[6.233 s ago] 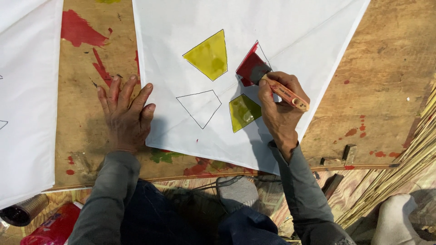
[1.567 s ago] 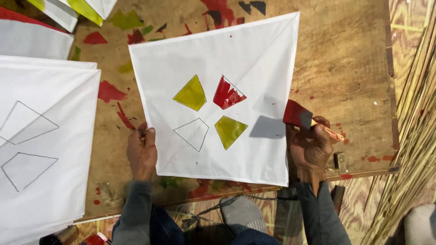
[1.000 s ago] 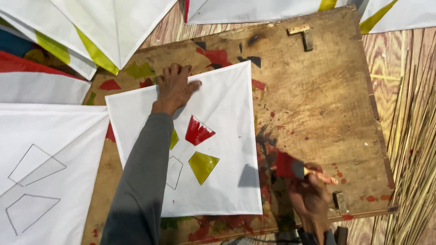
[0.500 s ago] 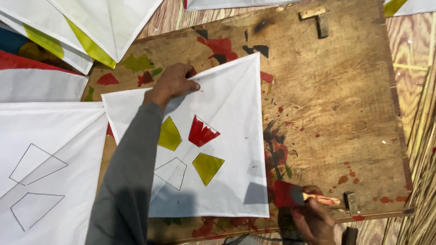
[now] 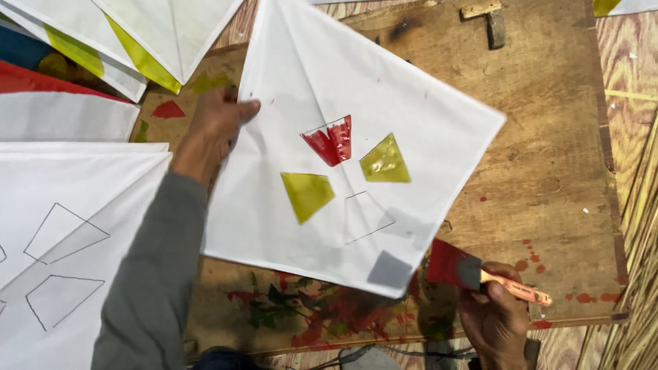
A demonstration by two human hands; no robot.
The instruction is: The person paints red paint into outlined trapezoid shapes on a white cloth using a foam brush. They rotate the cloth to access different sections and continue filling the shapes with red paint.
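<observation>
A white square sheet (image 5: 329, 89) lies turned like a diamond on a paint-stained wooden board (image 5: 548, 151). On it are a red painted shape (image 5: 331, 140), two yellow-green shapes (image 5: 385, 162) and one empty outlined shape (image 5: 367, 216). My left hand (image 5: 216, 123) grips the sheet's left edge, thumb on top. My right hand (image 5: 495, 322) is at the bottom right, off the sheet, holding a flat brush (image 5: 456, 266) with red bristles and an orange handle. The brush hovers just beside the sheet's lower corner.
More white sheets with outlined shapes (image 5: 62, 260) lie at the left. Sheets with yellow-green, red and blue bands (image 5: 103, 48) overlap at the top left. Paint smears (image 5: 308, 315) cover the board's near edge. A small wooden block (image 5: 490, 17) sits at the top right. Reed matting (image 5: 637, 205) runs along the right.
My left hand has turned and pulled the sheet, so the painted shapes now sit rotated. My right hand with the brush stays low at the right.
</observation>
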